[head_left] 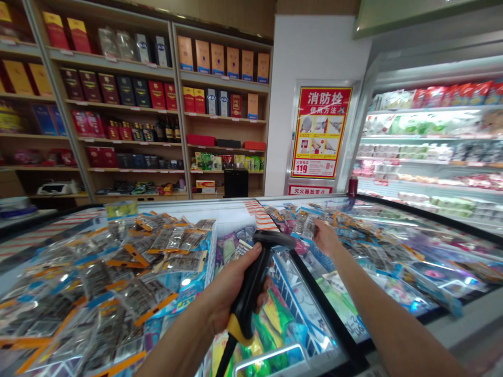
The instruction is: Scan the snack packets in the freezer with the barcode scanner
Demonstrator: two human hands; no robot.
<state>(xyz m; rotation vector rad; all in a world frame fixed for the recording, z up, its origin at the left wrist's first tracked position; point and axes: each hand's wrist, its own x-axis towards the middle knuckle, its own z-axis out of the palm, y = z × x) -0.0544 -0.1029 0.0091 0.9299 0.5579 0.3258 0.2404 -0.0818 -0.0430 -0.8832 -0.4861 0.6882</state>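
Nearest, a black cable (227, 353) runs up to a black handheld scanner with a yellow-banded grip (251, 293). The left hand (231, 280) is wrapped around its handle, thumb on top, so the tool seems ready for use. Whether it has read anything, I cannot tell; no beam or light shows.

Below it, green-and-yellow plastic bags (275, 317) lie inside the freezer, apart from either hand. To the left spreads a large loose heap of clear packets with orange and blue edges (137, 298), overlapping at all angles, none visibly set in order.

Farther off, the right hand (328, 238) reaches across to the other side, fingers bent against a small clear-and-grey packet (304, 222). Blur hides whether it is pinched firmly or only touched. The packet is at the near edge of a second scattered heap (365, 241), well apart from most of the left one. The scanner's head is near this packet but not touching it.

Judging by both heaps, one packet is being dealt with and many others lie unsorted.
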